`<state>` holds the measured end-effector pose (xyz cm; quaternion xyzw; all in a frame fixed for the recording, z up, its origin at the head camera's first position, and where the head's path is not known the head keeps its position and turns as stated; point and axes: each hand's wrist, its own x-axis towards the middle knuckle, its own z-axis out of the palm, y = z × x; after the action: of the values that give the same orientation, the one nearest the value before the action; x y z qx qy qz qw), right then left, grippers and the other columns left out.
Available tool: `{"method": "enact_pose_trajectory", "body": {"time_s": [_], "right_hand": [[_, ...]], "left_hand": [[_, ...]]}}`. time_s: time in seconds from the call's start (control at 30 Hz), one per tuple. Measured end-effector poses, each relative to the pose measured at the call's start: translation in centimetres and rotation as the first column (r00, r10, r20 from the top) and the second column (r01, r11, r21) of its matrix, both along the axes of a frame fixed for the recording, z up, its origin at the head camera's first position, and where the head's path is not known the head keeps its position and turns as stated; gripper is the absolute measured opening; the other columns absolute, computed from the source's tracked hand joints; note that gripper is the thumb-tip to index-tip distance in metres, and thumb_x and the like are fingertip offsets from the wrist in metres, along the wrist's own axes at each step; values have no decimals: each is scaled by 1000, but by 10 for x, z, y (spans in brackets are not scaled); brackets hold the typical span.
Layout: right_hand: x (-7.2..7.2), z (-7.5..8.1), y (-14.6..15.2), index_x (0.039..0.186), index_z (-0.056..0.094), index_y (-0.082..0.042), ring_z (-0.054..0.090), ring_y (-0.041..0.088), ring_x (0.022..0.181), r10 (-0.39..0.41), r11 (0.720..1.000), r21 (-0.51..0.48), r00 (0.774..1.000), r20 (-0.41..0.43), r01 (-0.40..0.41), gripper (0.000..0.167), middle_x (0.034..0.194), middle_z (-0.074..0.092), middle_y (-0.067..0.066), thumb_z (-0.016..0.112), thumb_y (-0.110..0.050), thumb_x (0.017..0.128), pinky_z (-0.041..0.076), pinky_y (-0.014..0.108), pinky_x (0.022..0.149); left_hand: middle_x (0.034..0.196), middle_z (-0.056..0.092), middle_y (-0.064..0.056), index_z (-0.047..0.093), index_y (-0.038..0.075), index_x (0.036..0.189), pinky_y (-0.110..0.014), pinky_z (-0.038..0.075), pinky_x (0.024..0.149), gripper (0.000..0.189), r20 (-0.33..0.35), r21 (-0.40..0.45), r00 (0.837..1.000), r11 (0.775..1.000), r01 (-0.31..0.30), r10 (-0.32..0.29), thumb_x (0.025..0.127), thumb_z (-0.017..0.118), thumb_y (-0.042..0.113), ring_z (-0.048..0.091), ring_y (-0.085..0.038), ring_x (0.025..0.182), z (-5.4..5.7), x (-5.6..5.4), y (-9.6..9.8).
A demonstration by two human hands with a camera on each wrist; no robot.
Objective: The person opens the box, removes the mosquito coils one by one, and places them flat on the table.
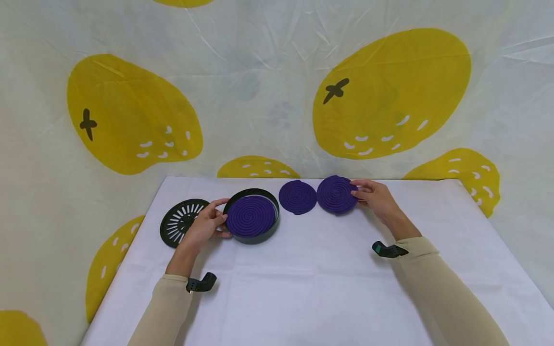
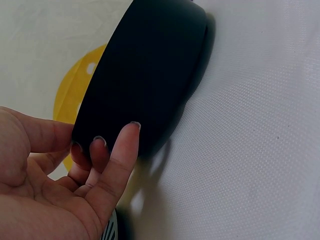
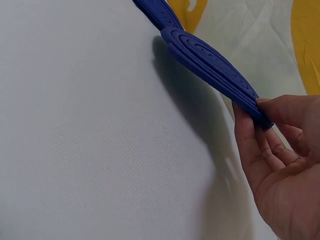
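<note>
At the left of the table, my left hand (image 1: 206, 225) grips the side of a dark round mosquito coil tin (image 1: 277, 222), thumb at the rim and fingers along the wall. The left wrist view shows the tin's dark wall (image 2: 145, 65) up close. Inside the tin lies a purple mosquito coil (image 1: 250, 216). To the right, my right hand (image 1: 377, 201) pinches the edge of another purple coil (image 1: 337, 194) between thumb and fingers. In the right wrist view this coil (image 3: 215, 67) is tilted, with its shadow beneath it on the cloth.
Between the tin and the held coil, a flatter purple coil (image 1: 297, 197) lies on the white table (image 1: 303, 288). A dark slotted round lid (image 1: 173, 228) lies left of the tin, partly behind my left hand. A fruit-patterned curtain (image 1: 259, 96) hangs along the back edge.
</note>
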<state>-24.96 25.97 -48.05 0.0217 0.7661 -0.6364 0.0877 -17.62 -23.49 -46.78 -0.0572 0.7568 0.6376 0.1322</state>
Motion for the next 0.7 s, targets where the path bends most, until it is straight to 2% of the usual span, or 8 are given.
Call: {"method": "enact_pose_trajectory", "body": {"time_s": [0.47,0.7], "right_hand": [[1,-5,3,139,53,7,63,3,78,4,1000,6,1000,-4,-4,46,88,64,-9,67,-7,97,62,22,76],[0,-6,6,140,51,10,64,0,84,20,999,45,1000,-12,-19,47,96,65,-7,66,-8,99,60,19,79]], "left_hand": [[97,50,-8,43,18,152,-43,65,73,53,6,2,1000,1000,-8,8,103,50,0,59,-21,78,1,0,0],[96,49,-7,43,17,152,-42,65,72,53,3,1,1000,1000,-6,6,103,51,-1,58,-20,77,0,0,1]]}}
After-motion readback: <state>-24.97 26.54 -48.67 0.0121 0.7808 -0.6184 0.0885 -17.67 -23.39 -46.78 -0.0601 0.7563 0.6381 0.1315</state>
